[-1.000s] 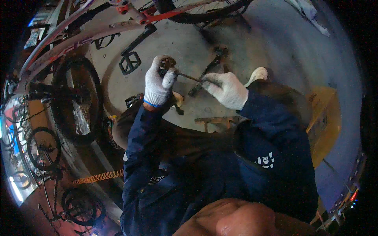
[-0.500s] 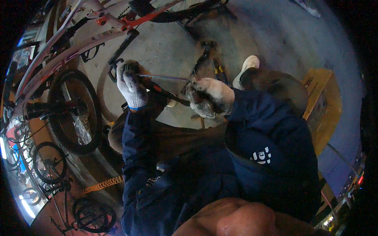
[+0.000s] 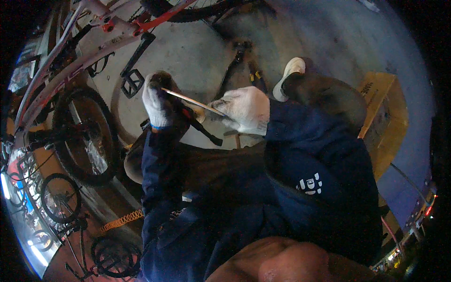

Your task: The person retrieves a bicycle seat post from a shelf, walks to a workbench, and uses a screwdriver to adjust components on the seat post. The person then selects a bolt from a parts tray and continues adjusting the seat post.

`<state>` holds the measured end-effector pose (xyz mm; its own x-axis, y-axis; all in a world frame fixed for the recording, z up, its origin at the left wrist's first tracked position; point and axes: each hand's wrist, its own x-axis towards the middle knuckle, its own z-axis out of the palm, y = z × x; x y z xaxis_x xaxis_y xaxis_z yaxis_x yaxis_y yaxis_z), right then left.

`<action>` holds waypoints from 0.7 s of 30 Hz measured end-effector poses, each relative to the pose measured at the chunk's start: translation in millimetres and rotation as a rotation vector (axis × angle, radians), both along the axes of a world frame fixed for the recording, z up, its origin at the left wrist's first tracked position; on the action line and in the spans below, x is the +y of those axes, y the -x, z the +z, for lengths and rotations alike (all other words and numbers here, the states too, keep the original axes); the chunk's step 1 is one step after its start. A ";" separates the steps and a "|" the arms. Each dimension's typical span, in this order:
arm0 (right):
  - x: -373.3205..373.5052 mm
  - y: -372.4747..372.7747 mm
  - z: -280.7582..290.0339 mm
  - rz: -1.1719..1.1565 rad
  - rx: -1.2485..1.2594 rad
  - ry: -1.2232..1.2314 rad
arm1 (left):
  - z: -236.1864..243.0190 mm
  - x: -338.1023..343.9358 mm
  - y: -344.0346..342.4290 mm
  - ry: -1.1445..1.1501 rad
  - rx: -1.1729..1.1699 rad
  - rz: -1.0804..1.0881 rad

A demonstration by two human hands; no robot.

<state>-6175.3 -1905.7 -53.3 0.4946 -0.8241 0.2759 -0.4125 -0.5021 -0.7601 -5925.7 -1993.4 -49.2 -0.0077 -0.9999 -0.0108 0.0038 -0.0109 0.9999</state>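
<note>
Grey floor [image 3: 197, 51] spreads beneath the work, dim and scuffed, in what looks like a bicycle workshop. Toward its far left corner leans a pale pink-and-red bicycle frame [image 3: 101, 55], with a black pedal [image 3: 133, 83] hanging below on a crank that appears mounted. By the floor's left edge are a fat-tyred wheel [image 3: 112, 157] and, nearer, an orange coiled hose [image 3: 122, 221]; toward the right edge stands an open cardboard box [image 3: 383, 117]. Farther out, past the hands, lies a black tool or stand [image 3: 242, 47], too dim to name.

Both hands are gloved in white and raised above the floor. The left hand [image 3: 157, 103] is curled around a dark part [image 3: 163, 79]; the right hand [image 3: 245, 110] grips a thin rod [image 3: 193, 100], which slants across the gap to the left hand. Below the left hand juts a black bar [image 3: 204, 129] — whether it joins the dark part is hidden.

Judging by this, the handwork is under way rather than finished: neither rod nor part has been set down. Whether the rod is seated or merely touching cannot be told — so how much is left is unclear.
</note>
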 end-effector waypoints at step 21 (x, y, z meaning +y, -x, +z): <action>-18.1 9.5 -1.5 0.179 -0.180 -0.580 | 27.5 -2.4 -32.6 -0.009 -0.228 -0.316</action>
